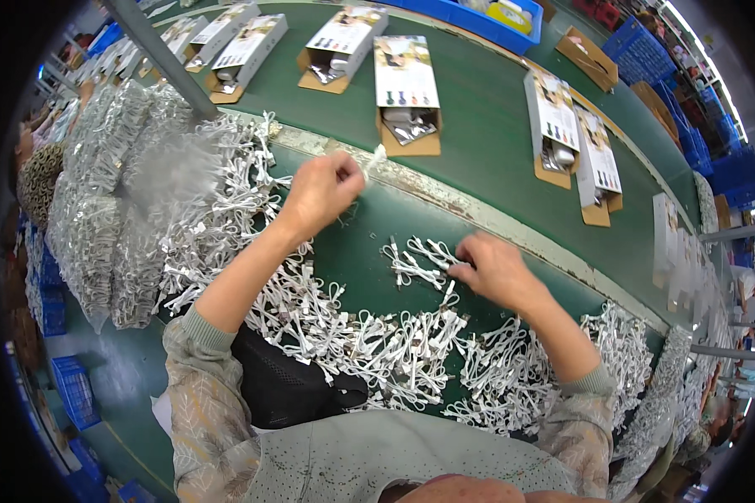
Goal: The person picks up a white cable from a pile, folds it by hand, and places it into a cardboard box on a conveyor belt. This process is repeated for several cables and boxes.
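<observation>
Head: left grip (325, 191), right grip (493, 267) curled, hold unclear; cables (407, 348) around, cartons (406, 80) beyond rail (428, 186).

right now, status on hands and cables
Left hand by pale rail, grip unclear. Right hand at small cable group. Bigger cable pile crowding near side.

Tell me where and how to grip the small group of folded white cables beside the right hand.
Likely best pinched across the middle of the small group of folded white cables, from above and the right: they lie flat on the smooth green work surface, loops spreading sideways, and the bare right hand is at their right end.
</observation>
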A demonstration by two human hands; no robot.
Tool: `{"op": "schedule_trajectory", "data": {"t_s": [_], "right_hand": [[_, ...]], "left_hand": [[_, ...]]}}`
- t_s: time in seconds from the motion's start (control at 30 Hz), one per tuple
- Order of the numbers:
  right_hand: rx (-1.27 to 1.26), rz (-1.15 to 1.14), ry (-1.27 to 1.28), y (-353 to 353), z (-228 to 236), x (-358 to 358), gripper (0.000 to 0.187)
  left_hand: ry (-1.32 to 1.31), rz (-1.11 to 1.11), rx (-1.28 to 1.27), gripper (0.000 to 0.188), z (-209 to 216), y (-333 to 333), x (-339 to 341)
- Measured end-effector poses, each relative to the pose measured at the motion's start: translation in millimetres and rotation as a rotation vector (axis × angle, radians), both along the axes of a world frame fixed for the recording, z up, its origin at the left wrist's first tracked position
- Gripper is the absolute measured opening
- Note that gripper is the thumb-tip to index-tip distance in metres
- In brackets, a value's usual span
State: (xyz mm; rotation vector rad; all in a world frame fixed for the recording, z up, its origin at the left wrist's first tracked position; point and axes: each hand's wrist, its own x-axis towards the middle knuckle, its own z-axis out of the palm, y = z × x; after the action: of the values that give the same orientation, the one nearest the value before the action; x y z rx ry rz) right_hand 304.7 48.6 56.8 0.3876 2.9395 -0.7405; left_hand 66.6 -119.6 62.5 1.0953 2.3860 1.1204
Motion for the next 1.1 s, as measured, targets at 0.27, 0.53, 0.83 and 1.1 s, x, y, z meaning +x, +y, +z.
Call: {"op": "schedule_trajectory", "data": {"t_s": [0.27,0.53,0.83,1.1], "right_hand": [[-0.34,-0.205,0.05,-14,-3,-17,0.021],[-0.673,-0.322,-0.017,3,-27,-30,0.022],[-0.773,-0.296,0.209,-11,-26,-36,0.021],[-0.119,-0.156,0.626,5,-50,-22,0.005]], "left_hand": [[0.263,0.334,-0.051,0.016,-33,68,-114],[0.187,0.037,0.004,0.041,-46,102,-100],[0.291,-0.51,-0.162,0.021,-7,17,38],[0.436,0.362,-0.3,0.022,-4,-3,-84]]}}
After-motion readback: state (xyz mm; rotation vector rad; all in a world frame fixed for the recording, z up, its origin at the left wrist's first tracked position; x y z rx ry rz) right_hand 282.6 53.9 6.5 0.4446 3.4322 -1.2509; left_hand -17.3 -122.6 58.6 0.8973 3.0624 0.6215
